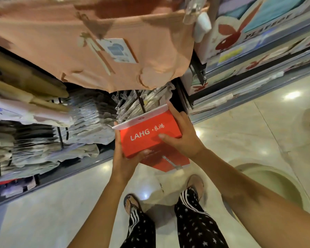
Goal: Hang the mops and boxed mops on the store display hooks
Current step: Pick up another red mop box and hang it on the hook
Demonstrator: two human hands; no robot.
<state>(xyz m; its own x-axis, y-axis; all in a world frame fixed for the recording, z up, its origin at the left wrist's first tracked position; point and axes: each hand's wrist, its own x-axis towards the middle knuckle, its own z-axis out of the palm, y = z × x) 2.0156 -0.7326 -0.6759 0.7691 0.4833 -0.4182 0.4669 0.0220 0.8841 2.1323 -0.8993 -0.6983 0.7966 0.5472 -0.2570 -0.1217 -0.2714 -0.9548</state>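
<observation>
Black star-print trousers (195,226) stand on the pale tiled floor (61,212) directly below the red box (143,140), which I use as my reference. I see the left hand (125,163) gripping the box's lower left corner, thumb on the front face and fingers round the left edge. The right hand (184,140) clamps its right side, thumb laid across the front near the white "LAHG" lettering, fingers wrapped over the far edge. The box is held off the floor between both hands, its white hang flap (141,117) at the far, upper end. More red packaging (168,162) with a small metal piece shows just under the box; I cannot tell whether it is a separate item. A beige basin (268,185) sits on the floor to the box's right. Just beyond the flap are clear plastic hangers (127,104). Folded clothes (43,140) are racked to the box's left, a peach garment (97,51) hangs above it, and rabbit-logo boxes (227,38) are shelved above and to its right.
</observation>
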